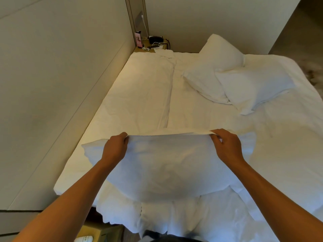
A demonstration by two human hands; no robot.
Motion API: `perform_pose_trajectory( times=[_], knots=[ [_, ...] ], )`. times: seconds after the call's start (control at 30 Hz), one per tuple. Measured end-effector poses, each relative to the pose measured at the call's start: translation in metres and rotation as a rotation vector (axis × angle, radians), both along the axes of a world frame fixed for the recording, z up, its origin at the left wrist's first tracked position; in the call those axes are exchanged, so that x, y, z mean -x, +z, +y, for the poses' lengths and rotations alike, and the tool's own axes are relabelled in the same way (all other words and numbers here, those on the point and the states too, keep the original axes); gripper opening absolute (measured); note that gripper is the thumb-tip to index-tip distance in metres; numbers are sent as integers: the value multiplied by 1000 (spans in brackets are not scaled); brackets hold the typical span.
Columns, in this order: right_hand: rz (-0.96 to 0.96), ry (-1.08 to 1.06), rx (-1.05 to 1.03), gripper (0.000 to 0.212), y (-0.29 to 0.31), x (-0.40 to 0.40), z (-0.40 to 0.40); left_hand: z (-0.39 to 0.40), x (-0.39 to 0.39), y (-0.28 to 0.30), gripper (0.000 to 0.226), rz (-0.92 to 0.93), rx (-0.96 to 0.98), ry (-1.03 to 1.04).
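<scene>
A white pillow in a white pillowcase [167, 165] lies across the near part of the bed [201, 112], raised towards me. My left hand [116, 148] grips the far open edge of the pillowcase at its left end. At the right end of the same edge my right hand [226, 145] pinches the cloth between thumb and fingers. The edge runs taut between the two hands.
A folded white duvet [143, 91] lies along the bed's left side by the wall. Two more white pillows [232, 81] rest at the upper right. A bedside shelf [152, 44] with cables and small items sits in the far corner. Floor shows at the right edge.
</scene>
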State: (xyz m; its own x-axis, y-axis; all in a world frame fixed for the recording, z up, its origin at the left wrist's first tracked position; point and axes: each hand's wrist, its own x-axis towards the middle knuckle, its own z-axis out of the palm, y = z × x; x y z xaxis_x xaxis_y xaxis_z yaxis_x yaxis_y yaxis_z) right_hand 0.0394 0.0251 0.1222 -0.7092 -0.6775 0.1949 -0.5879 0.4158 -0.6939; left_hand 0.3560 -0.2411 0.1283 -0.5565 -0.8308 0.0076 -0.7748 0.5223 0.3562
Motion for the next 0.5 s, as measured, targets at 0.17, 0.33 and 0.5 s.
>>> perform_pose_trajectory(
  times=[0.17,0.33,0.5],
  knots=[
    [22,-49,23,25,18,-17,-20,-21,-13,18,24,112,41,12],
    [55,-62,84,26,58,-27,-51,-45,-29,52,22,203,124,11],
    [75,-57,151,29,97,-35,-89,-72,-51,100,24,280,254,30]
  ],
)
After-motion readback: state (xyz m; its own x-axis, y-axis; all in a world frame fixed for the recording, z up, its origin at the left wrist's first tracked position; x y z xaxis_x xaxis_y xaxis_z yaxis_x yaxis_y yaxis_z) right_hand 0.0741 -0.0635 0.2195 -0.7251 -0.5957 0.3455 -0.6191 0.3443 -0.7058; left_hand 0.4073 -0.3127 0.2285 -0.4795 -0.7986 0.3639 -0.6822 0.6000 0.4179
